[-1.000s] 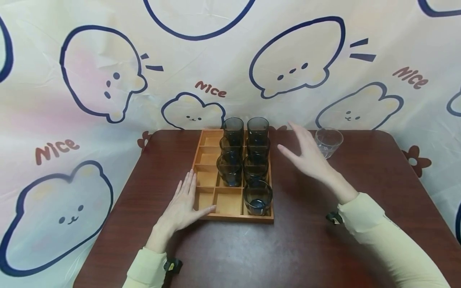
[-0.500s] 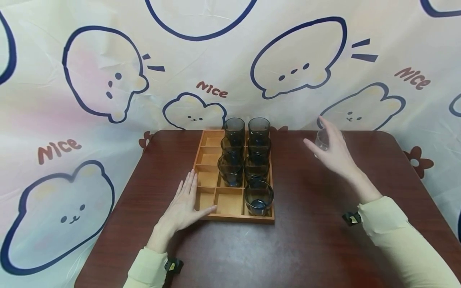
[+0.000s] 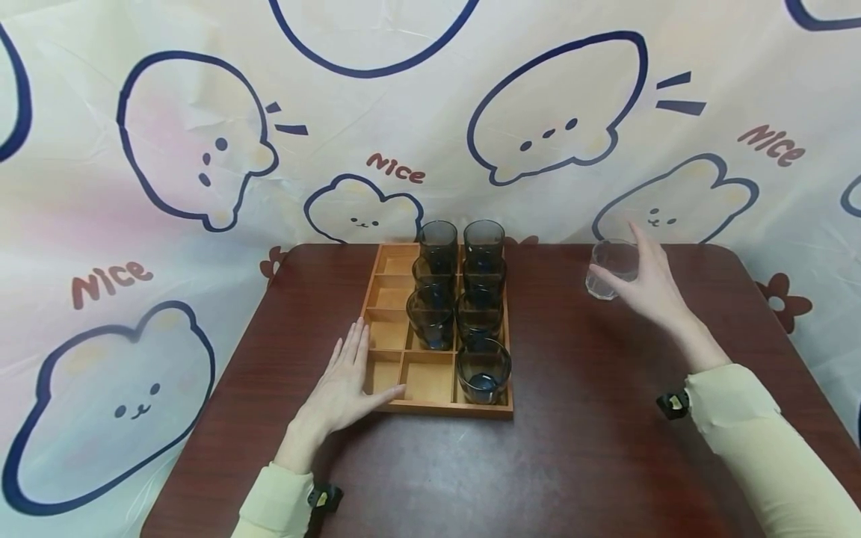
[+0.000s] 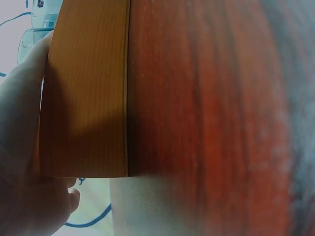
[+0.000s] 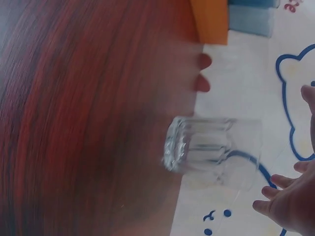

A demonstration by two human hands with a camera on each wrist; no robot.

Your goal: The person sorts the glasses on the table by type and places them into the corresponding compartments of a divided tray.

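My left hand [image 3: 339,388] lies flat at the near left corner of a wooden compartment tray [image 3: 444,409], fingers along its left side and thumb across the front edge. Close up, the left wrist view shows the tray's wooden side [image 4: 88,98] beside that hand [image 4: 19,123]. Dark tinted glasses [image 3: 483,373] stand upright in the middle and right columns. At the back right, my right hand [image 3: 659,291] is spread beside a clear drinking glass [image 3: 612,258]. Seen from the right wrist, the fingers [image 5: 283,196] are apart from this upright glass [image 5: 211,147].
The left column of the tray and the front middle compartment [image 3: 427,377] hold no glass. Dark red wooden tabletop [image 3: 572,463] surrounds the tray. A printed cloth [image 3: 377,112] hangs along the table's far edge.
From beside the tray, my right hand has moved right, passing in front of the clear glass to its right side. My left hand stays at the tray corner.
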